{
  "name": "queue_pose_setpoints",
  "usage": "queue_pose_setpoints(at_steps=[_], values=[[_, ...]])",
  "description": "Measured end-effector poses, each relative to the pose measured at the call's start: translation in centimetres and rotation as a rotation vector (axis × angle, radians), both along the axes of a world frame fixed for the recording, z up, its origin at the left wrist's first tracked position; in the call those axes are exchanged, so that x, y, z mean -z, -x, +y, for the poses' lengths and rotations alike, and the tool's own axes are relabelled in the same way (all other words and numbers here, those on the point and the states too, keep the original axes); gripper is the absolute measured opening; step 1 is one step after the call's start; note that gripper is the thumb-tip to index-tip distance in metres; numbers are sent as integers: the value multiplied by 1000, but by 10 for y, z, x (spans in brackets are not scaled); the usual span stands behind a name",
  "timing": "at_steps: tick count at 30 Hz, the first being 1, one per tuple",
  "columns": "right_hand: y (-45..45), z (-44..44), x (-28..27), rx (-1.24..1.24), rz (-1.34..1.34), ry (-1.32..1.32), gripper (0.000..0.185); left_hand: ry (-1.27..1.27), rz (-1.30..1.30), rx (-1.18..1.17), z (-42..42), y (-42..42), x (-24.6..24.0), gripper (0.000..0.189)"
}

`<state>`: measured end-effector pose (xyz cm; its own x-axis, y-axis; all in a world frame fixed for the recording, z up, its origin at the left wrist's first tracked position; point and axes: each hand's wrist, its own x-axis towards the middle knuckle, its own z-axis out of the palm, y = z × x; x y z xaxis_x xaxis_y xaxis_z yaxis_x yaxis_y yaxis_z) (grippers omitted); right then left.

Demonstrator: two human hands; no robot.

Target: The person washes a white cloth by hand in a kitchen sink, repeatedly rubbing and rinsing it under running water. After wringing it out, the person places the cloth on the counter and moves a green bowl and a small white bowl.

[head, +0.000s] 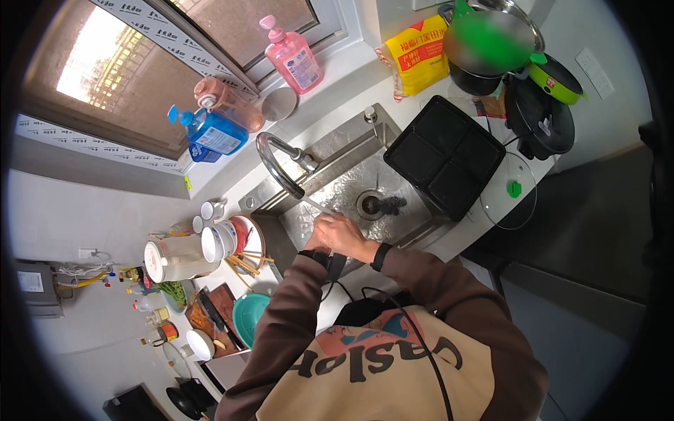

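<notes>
My left hand and my right hand are pressed together over the near side of a stainless steel sink. Water runs onto them from the curved chrome faucet. The right hand lies over the left and hides most of it; whether anything small is between them cannot be seen. A dark clump of scrubber or debris sits beside the sink drain. Both wrists wear black bands.
A black divided tray overlaps the sink's right edge. Stacked bowls, chopsticks and a teal basin stand left, beside a cleaver on a cutting board. A glass lid and pots are at right; soap bottles line the sill.
</notes>
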<state>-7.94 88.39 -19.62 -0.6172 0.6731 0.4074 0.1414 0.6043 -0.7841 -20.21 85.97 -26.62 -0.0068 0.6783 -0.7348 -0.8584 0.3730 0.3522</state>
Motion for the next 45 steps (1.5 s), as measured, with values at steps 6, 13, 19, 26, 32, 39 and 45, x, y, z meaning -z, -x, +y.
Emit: queue_pose_setpoints(at_steps=[6,13,19,26,32,39,45], values=[[14,19,7,95,-252,324,22,176,24,-160,8,-15,-35,29],[-4,62,11,38,-465,460,50,167,284,-200,-12,21,-3,38],[-10,41,-21,111,-496,333,50,62,360,-310,-13,45,-6,41],[0,33,-50,117,-475,273,42,-95,903,127,-10,19,-36,29],[10,36,-47,134,-169,395,38,-273,998,244,-21,24,-51,25],[-3,49,-36,217,-70,423,30,-238,1338,558,-31,23,-47,26],[-18,50,-29,18,-285,323,44,-367,1039,436,-19,7,-61,24]])
